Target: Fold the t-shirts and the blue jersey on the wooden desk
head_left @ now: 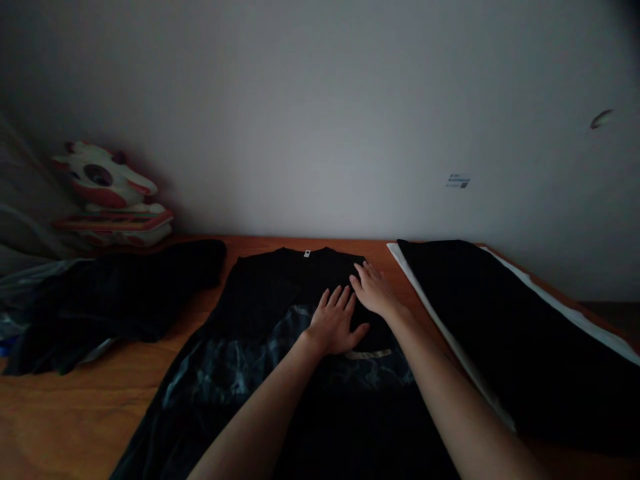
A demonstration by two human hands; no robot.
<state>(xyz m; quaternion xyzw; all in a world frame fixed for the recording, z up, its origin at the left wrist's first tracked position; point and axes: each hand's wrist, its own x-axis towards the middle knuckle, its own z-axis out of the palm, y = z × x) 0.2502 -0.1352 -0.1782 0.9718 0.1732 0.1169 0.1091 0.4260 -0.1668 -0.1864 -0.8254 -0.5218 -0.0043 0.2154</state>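
Observation:
A black shirt with a grey-blue smoky pattern across its middle lies spread on the wooden table, its collar toward the wall. A small white label shows at the neckline. My left hand rests flat on the chest of the shirt, fingers extended. Farther up and to the right, my right hand lies on the shirt's shoulder edge with its fingers spread. Neither hand grips the cloth. The lower end of the shirt runs out of view beneath my forearms.
Black cloth over a white layer lies flat at the right. Crumpled dark clothing and clear plastic sit at the left of the wooden table. A cow-shaped toy keyboard stands behind them against the wall.

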